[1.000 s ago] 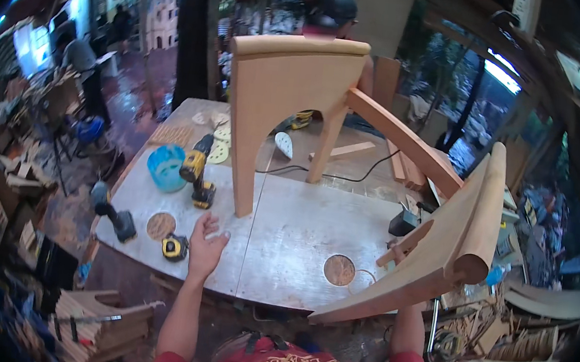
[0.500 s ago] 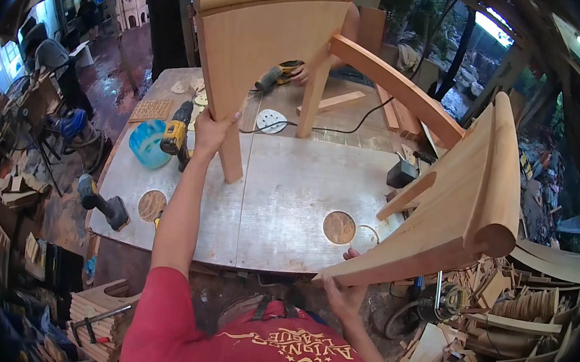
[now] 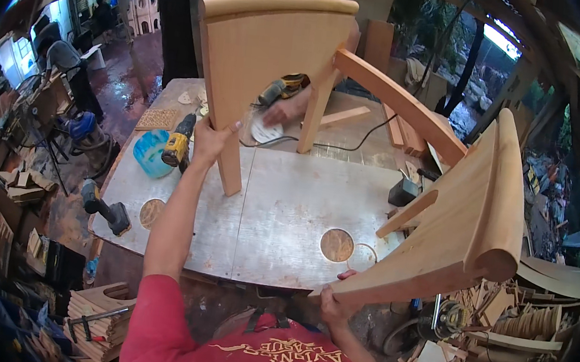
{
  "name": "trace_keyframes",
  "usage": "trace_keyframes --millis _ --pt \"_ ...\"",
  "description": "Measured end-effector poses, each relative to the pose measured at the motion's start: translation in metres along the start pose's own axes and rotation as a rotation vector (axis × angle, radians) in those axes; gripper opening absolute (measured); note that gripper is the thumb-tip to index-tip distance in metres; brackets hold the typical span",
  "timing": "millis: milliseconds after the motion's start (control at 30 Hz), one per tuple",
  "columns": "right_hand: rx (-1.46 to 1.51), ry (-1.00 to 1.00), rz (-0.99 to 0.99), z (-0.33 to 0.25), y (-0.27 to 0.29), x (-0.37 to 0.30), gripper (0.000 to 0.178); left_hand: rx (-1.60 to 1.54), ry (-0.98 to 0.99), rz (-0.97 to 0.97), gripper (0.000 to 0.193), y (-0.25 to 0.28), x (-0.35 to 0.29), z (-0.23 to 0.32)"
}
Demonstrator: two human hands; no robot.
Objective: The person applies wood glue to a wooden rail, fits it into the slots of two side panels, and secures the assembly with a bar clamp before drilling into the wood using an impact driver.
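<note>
While the large wooden chair frame (image 3: 379,120) is stood upside-down on the table (image 3: 286,222), it is held at two places: the left hand (image 3: 214,139) is closed on the edge of the far panel, fingers wrapped round it, and the right hand (image 3: 338,301) is clasped under the near curved rail at the table's front edge, fingers curled on the wood. A yellow cordless drill (image 3: 178,146) is laid beside a blue container (image 3: 151,154), near the left hand. Another person's hand (image 3: 282,114) is rested on a sander (image 3: 281,89) behind the frame.
</note>
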State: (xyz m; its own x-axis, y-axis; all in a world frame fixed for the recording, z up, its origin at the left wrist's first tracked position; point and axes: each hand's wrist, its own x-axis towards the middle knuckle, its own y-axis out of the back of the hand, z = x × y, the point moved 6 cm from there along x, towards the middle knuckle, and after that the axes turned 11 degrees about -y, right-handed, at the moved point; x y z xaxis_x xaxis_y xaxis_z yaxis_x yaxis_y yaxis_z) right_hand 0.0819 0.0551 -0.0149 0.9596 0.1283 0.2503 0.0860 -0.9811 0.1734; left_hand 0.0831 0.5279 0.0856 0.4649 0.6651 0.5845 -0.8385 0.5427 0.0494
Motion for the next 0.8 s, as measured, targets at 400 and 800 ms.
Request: trace_keyframes --millis 400,800 --pt "0.296 0.048 -0.061 0.001 0.058 0.029 0.066 0.130 -0.055 0.049 0.037 -0.001 -0.033 0.073" --pt "0.320 0.084 -0.266 0.067 0.103 0.065 0.071 0.337 -0.052 0.453 0.033 0.045 -0.191 0.128"
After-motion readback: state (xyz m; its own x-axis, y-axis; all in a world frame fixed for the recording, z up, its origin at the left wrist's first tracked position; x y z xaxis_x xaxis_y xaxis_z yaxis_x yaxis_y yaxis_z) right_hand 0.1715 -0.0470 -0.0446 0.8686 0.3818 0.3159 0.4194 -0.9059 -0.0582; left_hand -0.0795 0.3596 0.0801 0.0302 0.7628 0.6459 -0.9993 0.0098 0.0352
